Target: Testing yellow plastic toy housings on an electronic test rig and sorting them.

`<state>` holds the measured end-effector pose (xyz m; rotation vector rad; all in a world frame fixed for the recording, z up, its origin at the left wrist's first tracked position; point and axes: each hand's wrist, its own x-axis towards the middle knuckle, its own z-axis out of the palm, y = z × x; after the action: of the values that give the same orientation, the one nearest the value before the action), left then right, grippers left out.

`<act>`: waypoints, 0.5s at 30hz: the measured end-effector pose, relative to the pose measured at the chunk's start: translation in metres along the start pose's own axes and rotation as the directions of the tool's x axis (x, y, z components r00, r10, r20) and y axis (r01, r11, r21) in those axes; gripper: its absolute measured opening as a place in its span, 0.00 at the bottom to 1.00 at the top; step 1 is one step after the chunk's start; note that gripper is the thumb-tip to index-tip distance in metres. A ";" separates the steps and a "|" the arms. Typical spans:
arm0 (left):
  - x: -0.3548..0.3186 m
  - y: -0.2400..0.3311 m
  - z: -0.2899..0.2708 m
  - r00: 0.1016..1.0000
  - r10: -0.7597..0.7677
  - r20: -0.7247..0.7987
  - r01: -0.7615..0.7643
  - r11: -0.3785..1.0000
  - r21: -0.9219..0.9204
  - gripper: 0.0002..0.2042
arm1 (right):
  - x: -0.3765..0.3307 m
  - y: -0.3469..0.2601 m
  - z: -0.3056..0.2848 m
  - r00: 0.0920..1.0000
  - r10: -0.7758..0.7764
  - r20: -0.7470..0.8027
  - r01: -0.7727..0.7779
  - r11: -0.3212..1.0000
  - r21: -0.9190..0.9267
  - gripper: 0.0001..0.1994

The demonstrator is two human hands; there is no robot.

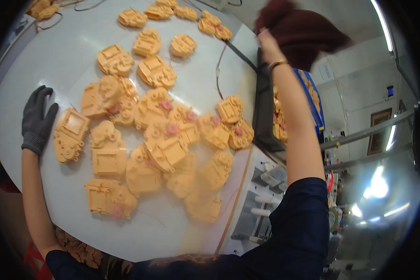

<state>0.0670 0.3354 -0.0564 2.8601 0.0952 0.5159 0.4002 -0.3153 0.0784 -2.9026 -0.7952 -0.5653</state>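
My left hand [37,120], in a dark grey knit glove, rests on the white tabletop [46,186] with its fingers apart. Just right of it lies a yellow-orange plastic housing [72,133] with a square recess and several small posts. My bare right hand [269,47] is raised at the upper right, gripping a dark maroon cloth [303,35] that is smeared by motion. Many similar housings cover the middle of the table, some overlapping in a heap [170,147]. Pink-red round parts [166,105] and thin wires show on several of them.
Past the table's right edge stands a black crate [264,102], with a blue crate [319,109] of housings beside it. A dark cable [218,70] runs down the right side of the table. White rollers and metal fittings [261,205] sit below the right edge.
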 end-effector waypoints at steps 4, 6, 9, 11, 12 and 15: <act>-0.003 0.015 -0.012 0.997 -0.069 0.027 0.070 0.996 -0.052 0.19 | -0.005 -0.117 0.088 0.831 0.428 0.354 -0.556 0.653 0.515 0.19; -0.004 0.011 -0.013 0.998 -0.063 0.021 0.064 0.996 -0.059 0.19 | -0.005 -0.135 0.076 0.817 0.395 0.420 -0.574 0.633 0.519 0.19; -0.003 0.008 -0.016 0.999 -0.039 -0.016 0.038 0.998 -0.044 0.19 | -0.008 -0.169 0.038 0.753 0.324 0.572 -0.642 0.554 0.530 0.18; 0.001 0.013 -0.016 0.999 -0.041 0.002 0.041 0.999 -0.027 0.19 | -0.020 -0.171 0.029 0.801 0.114 0.588 -0.526 0.603 0.599 0.17; 0.003 0.015 -0.016 0.999 -0.051 0.010 0.051 0.999 -0.006 0.19 | -0.026 -0.171 0.025 0.797 0.122 0.591 -0.535 0.597 0.598 0.17; 0.005 0.011 -0.011 0.999 -0.035 0.011 0.035 0.999 -0.013 0.19 | -0.048 -0.178 0.007 0.689 -0.018 0.725 -0.626 0.489 0.607 0.13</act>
<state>0.0679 0.3276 -0.0417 2.8430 0.1389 0.4923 0.2742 -0.1830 0.0500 -2.1153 -0.3083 0.7750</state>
